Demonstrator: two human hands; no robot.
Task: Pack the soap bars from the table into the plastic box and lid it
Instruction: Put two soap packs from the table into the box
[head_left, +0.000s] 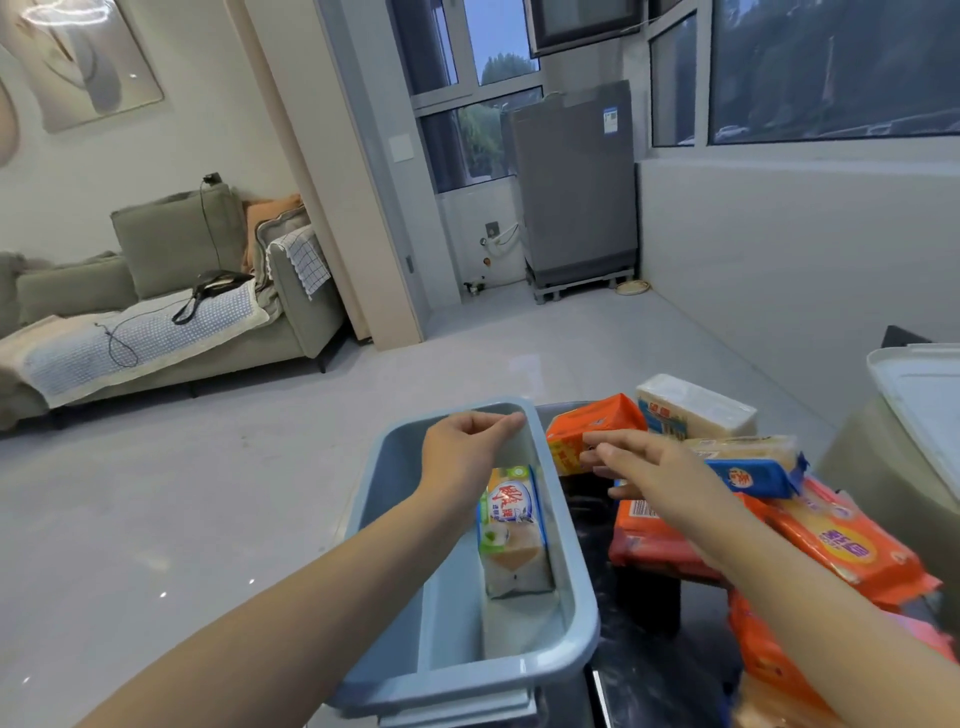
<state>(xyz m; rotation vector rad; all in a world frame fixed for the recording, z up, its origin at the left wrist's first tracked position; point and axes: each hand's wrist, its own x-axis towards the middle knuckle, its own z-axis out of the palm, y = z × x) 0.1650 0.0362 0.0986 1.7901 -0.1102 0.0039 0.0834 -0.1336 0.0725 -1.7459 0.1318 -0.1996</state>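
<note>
Orange soap (592, 428) waits under the open right hand (660, 470), which should pinch it firmly while the left hand (462, 449), fingers closed on the rim, steadies the box (582, 597).

My left hand (470, 447) grips the far rim of the blue plastic box (584, 597), one wrapped soap bar (511, 535) inside. My right hand (654, 473) touches an orange soap bar (587, 423) at the worktop's (644, 670) far edge.

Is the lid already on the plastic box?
No. The plastic box stands open with one soap bar visible inside, and the left hand grips its far rim.
</note>
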